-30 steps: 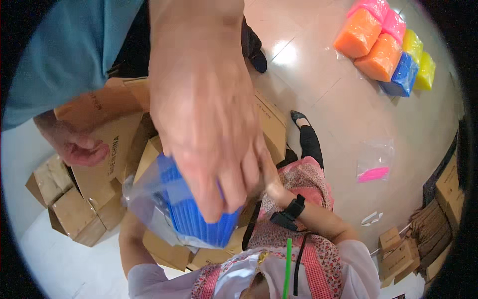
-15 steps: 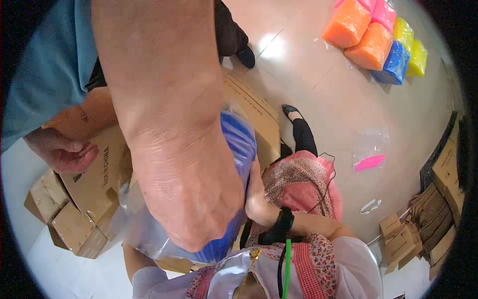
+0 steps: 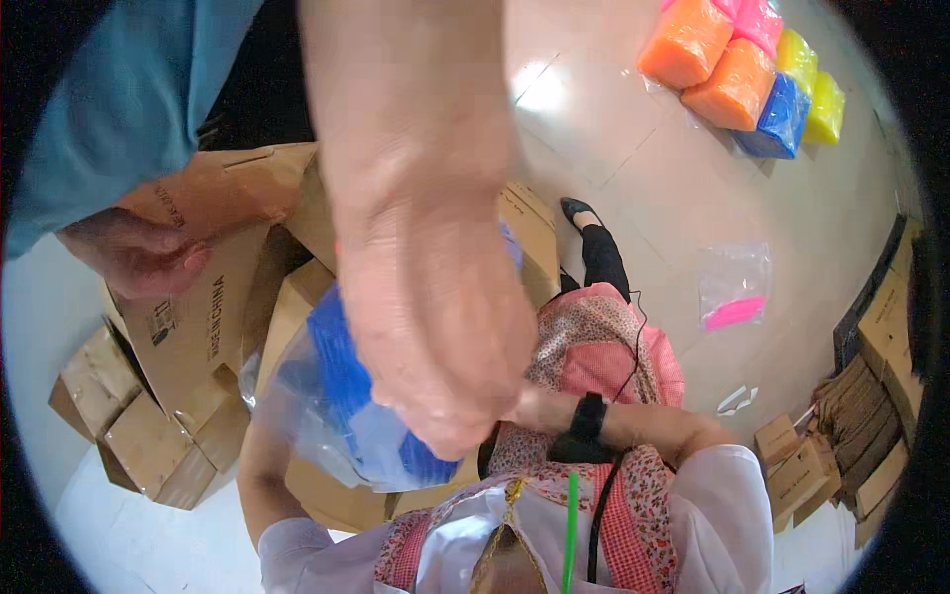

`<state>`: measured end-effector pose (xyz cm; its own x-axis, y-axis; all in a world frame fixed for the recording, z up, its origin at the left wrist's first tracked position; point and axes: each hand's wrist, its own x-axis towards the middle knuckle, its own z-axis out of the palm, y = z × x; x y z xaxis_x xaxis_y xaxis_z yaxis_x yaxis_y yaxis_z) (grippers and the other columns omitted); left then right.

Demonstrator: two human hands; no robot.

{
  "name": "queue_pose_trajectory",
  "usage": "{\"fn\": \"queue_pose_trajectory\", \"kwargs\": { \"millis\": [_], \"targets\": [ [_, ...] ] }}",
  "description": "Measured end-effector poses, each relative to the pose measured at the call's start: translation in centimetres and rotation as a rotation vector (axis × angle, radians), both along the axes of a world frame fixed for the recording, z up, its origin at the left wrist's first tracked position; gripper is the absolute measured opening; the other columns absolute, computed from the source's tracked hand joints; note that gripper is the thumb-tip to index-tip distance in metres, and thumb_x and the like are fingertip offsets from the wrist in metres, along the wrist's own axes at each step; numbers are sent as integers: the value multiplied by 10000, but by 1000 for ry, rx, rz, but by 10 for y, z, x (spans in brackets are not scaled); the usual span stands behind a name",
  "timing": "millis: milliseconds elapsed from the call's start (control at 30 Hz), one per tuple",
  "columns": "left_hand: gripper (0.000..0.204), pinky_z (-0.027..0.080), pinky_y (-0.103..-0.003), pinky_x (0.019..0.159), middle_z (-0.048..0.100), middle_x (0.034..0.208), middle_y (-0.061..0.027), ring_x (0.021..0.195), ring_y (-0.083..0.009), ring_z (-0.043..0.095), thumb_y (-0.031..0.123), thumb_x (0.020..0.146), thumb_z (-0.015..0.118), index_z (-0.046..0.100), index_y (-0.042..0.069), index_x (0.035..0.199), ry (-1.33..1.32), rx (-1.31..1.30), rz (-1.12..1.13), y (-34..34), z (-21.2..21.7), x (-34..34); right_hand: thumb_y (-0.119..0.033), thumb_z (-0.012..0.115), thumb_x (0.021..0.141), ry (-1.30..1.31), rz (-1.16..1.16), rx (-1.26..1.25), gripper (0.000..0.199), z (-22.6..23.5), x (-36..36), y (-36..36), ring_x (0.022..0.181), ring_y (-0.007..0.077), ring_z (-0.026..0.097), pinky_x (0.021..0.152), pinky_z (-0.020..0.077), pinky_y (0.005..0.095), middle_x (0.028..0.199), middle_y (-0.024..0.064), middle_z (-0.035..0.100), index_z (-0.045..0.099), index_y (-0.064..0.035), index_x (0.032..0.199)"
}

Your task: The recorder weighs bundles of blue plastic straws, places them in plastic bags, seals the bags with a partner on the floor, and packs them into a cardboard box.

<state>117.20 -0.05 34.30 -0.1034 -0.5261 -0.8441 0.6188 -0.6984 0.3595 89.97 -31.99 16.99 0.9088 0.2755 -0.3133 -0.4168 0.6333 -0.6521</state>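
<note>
Gripping a clear plastic bag (image 3: 327,426) of blue strips, the right hand (image 3: 435,327) fills the middle of the view, fingers curled tight around the bag's top; the bag hangs below the fist, over the cardboard boxes (image 3: 188,327), its lower edge near a seated person's arm (image 3: 259,465); the left hand (image 3: 134,255) sits at the left edge, loosely curled, thumb against an open box flap (image 3: 213,203); cannot tell whether it pinches the flap or just rests on it.

Outward: the person in the pink patterned apron (image 3: 604,346) sits right under the bag, black wristband (image 3: 582,431) up near the fist; more flat and stacked boxes at left and far right; coloured bagged packs (image 3: 747,69) in orange, pink, blue, yellow on the floor at top right; one small clear bag with pink contents (image 3: 734,292) lies alone on the tiles.

Risks, as I judge it: the film looks slick and the load bulky, so the bag could slip through the fist; if the mouth is open, strips could spill onto the seated person; a box corner could snag the plastic.
</note>
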Motion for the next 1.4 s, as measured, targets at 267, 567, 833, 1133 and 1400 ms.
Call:
{"fn": "queue_pose_trajectory", "kwargs": {
  "millis": [267,567,833,1133,1400],
  "targets": [
    [661,265,-333,1048,345,1398,-95,1253,-223,363,502,929,337,286,19,1378,-12,8,107,75,19,-20,-57,564,814,361,4,156,207,17,72,43,939,272,557,788,444,397,1053,126,586,575,-30,1019],
    [657,259,-330,1053,340,1401,-98,1257,-225,359,492,931,344,280,17,1380,-130,-30,355,-103,-66,23,-152,545,866,317,340,156,234,-29,42,29,933,175,573,796,453,327,1077,48,592,542,-67,1084],
    [679,217,-316,1077,269,1434,-122,1302,-227,290,440,915,426,228,-2,1392,-477,-172,611,-74,24,-64,-242,571,865,-306,1033,-687,275,122,114,-92,929,155,591,760,473,300,1062,62,621,605,-64,1071],
    [395,465,-324,638,628,832,-138,727,-199,614,362,854,560,584,2,1015,-1020,750,497,-75,33,-161,-364,708,673,-1362,311,-1628,562,290,244,-76,738,316,613,603,483,404,903,125,618,514,-31,1083],
    [301,418,-367,510,554,571,-142,531,-274,567,288,867,538,624,31,737,-1646,610,912,-102,15,-183,-354,724,642,-1547,741,-1840,336,199,267,-54,632,303,623,564,485,407,655,138,604,591,-63,744]
  ]
}}
